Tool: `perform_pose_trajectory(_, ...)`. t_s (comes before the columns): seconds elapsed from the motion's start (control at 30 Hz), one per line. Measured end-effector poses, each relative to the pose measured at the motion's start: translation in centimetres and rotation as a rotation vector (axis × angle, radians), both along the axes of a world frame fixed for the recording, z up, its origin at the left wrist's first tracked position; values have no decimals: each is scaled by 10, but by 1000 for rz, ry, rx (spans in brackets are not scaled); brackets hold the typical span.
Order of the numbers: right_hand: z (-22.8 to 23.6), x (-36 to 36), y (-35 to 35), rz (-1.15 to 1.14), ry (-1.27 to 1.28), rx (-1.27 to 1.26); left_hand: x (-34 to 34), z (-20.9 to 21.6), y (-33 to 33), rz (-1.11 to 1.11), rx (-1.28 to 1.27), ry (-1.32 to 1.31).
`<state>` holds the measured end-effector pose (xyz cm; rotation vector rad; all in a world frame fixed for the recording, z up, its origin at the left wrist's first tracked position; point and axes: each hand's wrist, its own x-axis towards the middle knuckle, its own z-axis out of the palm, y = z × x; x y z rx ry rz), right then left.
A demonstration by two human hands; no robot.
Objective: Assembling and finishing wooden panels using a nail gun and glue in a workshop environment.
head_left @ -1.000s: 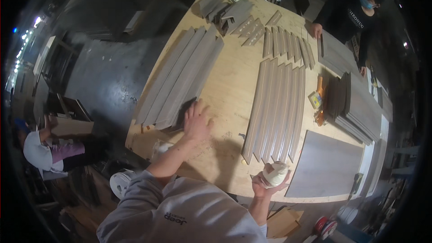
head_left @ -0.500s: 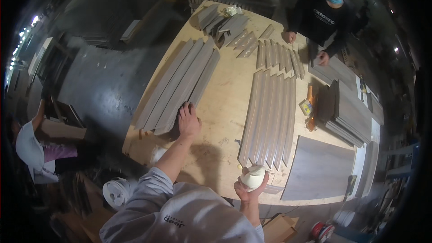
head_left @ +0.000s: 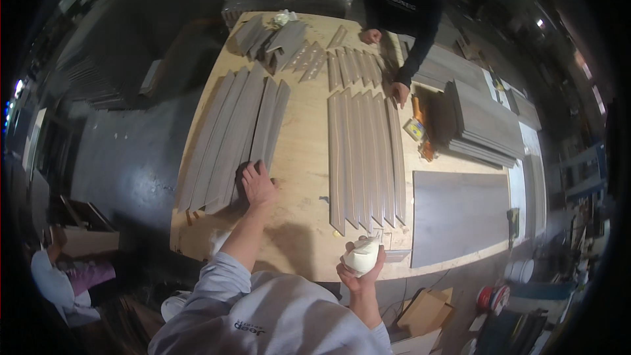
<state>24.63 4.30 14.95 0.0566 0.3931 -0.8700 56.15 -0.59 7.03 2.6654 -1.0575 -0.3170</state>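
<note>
One pale bag (head_left: 363,258) was clasped in the right hand (head_left: 359,281), near side; the left hand's (head_left: 259,187) grip at the left boards (head_left: 227,135) was indeterminate. Uneven pulling could have dislodged adjacent boards.

The bench (head_left: 299,151) is pale tan; on it, grey strips (head_left: 365,158) carry thin tan lines; at its near edge, a bundle (head_left: 363,256) is creamy white.
</note>
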Motion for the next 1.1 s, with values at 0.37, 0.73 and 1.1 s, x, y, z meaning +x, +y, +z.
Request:
perform_pose_trajectory(0.37, -7, -12, 14, -24, -104, -6, 10, 9, 0, -89, 217, 197)
perform_pose_trajectory(0.73, -5, -12, 14, -44, -45, -27, -38, -2, 32, 9, -39, 484)
perform_pose_trajectory(1.1, -2, -10, 13, -19, 64, -24, -54, 8, 20, 19, -65, 574)
